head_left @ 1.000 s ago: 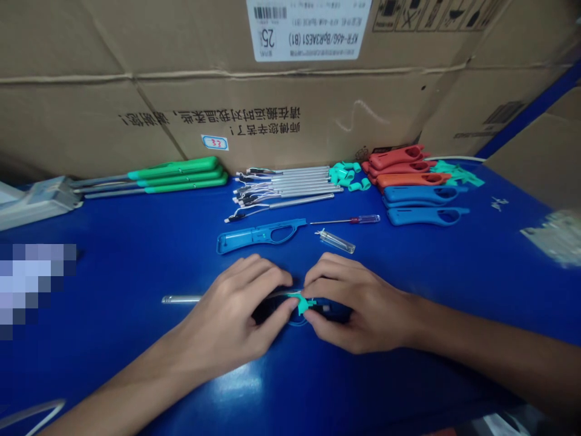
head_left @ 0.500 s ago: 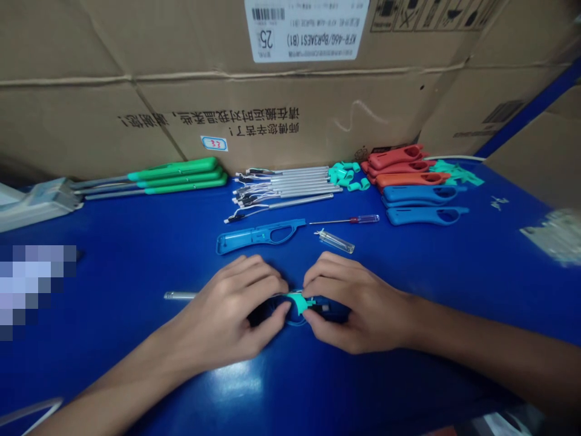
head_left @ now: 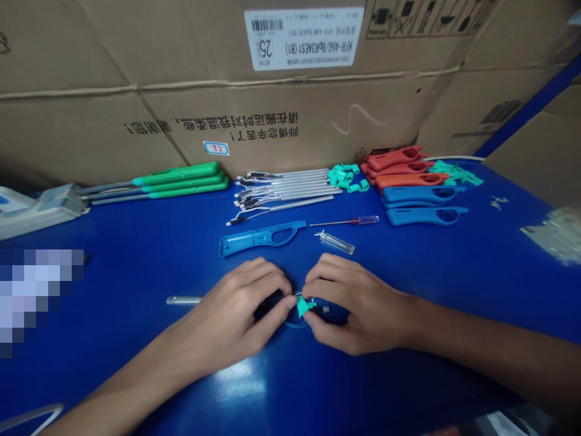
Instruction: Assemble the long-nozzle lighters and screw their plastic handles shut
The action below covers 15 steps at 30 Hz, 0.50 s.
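Observation:
Both hands are closed over a blue long-neck lighter half-shell (head_left: 296, 325), mostly hidden beneath them. My left hand (head_left: 247, 303) grips its left part, thumb tip against a turquoise trigger (head_left: 303, 306) in the shell's loop. A silver metal tube (head_left: 184, 300) sticks out to the left from under that hand. My right hand (head_left: 356, 306) holds the shell's right part, its fingers and thumb close around the trigger's right side. A thin white wire and a small black part (head_left: 321, 309) show between the fingers. Just beyond lies another blue half-shell (head_left: 261, 237), open side up.
Behind are a screwdriver (head_left: 347, 221), a clear fluid capsule (head_left: 336, 242), silver tubes with wires (head_left: 295, 191) and turquoise triggers (head_left: 347, 177). Red, orange and blue shells (head_left: 424, 216) lie right, green lighters (head_left: 186, 180) left. A cardboard box (head_left: 272, 91) closes off the back.
My left thumb has moved up and slightly right onto the trigger's left edge. The right hand has hardly moved. The whole view has shifted slightly.

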{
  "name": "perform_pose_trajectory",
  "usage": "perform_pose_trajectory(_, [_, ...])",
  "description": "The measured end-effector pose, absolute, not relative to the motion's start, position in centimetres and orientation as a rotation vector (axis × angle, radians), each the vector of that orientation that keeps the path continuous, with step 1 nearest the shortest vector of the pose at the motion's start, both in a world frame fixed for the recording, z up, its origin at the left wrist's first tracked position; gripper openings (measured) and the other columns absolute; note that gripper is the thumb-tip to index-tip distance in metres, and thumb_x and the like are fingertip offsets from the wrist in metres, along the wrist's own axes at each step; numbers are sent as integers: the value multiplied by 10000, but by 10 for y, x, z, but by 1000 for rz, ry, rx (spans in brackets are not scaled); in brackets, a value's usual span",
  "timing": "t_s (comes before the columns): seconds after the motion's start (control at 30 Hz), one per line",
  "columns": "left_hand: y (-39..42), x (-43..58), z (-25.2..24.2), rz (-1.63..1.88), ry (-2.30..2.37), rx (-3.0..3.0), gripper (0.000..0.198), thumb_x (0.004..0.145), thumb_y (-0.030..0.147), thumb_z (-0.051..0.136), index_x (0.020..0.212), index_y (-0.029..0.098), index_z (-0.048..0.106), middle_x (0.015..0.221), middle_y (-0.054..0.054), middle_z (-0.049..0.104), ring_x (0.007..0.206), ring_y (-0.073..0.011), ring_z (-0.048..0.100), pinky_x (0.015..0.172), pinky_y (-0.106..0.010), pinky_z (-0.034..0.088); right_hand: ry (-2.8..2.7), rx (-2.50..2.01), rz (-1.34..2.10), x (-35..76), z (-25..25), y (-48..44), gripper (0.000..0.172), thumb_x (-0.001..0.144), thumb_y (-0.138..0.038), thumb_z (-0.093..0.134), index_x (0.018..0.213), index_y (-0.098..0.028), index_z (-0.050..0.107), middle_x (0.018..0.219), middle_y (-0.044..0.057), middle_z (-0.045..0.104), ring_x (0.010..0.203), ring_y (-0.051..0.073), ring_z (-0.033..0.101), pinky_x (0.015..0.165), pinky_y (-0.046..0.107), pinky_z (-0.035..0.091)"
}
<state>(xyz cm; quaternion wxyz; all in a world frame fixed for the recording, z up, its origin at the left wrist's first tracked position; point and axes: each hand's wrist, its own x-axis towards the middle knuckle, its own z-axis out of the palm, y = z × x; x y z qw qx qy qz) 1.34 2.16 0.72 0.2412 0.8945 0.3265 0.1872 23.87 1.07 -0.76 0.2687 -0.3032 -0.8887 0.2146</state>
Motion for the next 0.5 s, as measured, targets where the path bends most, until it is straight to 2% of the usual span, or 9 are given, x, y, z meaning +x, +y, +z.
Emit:
perform_pose_trajectory(0.17, [23, 12, 6, 383, 995, 2385, 142, 1003, 307, 510, 996, 210, 613, 943, -22, 647, 888, -190, 594, 794, -326, 461, -2389, -760, 525, 240, -9, 9, 136, 849, -172, 598, 915, -114, 702, 871, 82, 669, 765, 173, 576, 748, 318, 504])
perform_pose_trajectory(0.37, [22, 14, 11, 253, 1024, 2324, 220, 995, 418, 527, 990, 226, 635, 956, -18, 628, 939, -212, 592, 871, -370, 432, -2386, -722, 466, 240, -11, 8, 129, 849, -176, 608, 892, -111, 711, 868, 81, 676, 777, 176, 602, 771, 328, 525])
perform_pose_trajectory(0.5, [21, 18, 15, 170, 1056, 2264, 203, 997, 403, 525, 985, 228, 628, 975, -11, 626, 972, -216, 588, 916, -389, 413, -2373, -668, 345, 240, -14, 8, 117, 824, -164, 622, 861, -104, 716, 858, 91, 672, 771, 184, 599, 737, 336, 535])
